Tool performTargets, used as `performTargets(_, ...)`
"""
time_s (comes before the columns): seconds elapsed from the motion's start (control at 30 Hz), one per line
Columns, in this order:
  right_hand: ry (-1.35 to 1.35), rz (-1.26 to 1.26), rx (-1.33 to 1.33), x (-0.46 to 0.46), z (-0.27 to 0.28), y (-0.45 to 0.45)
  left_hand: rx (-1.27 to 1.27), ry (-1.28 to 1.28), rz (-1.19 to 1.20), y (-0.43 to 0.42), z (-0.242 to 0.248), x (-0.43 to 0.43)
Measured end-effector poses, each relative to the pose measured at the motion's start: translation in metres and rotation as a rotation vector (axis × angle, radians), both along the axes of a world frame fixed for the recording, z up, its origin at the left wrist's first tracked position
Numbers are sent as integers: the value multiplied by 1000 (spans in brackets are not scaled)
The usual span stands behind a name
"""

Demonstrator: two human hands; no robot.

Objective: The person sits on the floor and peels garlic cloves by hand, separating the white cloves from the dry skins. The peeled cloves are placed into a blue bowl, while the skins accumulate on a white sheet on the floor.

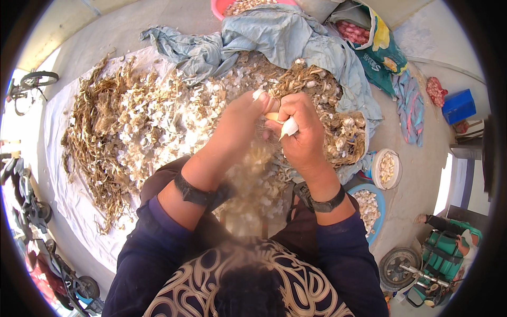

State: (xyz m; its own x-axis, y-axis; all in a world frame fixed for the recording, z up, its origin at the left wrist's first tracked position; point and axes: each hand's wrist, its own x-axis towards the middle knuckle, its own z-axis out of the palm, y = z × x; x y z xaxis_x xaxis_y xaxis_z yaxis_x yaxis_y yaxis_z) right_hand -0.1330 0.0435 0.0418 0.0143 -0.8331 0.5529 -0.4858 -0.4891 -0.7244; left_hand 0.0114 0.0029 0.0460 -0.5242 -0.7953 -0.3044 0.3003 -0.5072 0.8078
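Both hands meet above a heap of garlic skins. My left hand [247, 115] has its fingers closed on a piece of garlic [258, 94], whose white tip shows by the thumb. Close against it on the right, my right hand [299, 128] is curled around a white garlic clove [290, 126], which sticks out below the index finger. A yellowish clove [272, 116] lies between the two hands. Dry garlic skins [166, 119] and stalks [91, 150] cover the sheet below, and garlic bulbs [347, 122] lie among stalks on the right.
Blue-grey cloth [273, 27] borders the heap. A white bucket [396, 174] and a blue basin [380, 204] with cloves stand at right. Behind are a pink basin [216, 10] and a green sack [372, 67]. A person [471, 245] is beside a green vehicle [439, 251] at lower right.
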Motion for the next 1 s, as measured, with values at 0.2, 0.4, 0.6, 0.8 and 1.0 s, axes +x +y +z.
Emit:
performTargets(0.2, -594, -41, 301, -5, 0, 0, -84, -47, -28, -5, 3, -3)
performTargets(0.4, -979, -39, 536, -7, 4, 0, -172, -115, -74, -2, 10, -5)
performTargets(0.6, -914, 78, 592, -7, 0, 1, -126, -64, -36, -3, 15, -4)
performTargets(0.8, -1308, 98, 558, -9, -10, 4, -196, -123, -39, -4, 10, -7)
performTargets(1.0, -1742, -40, 581, -19, -12, 12, -201, -130, -52, -6, 5, -12)
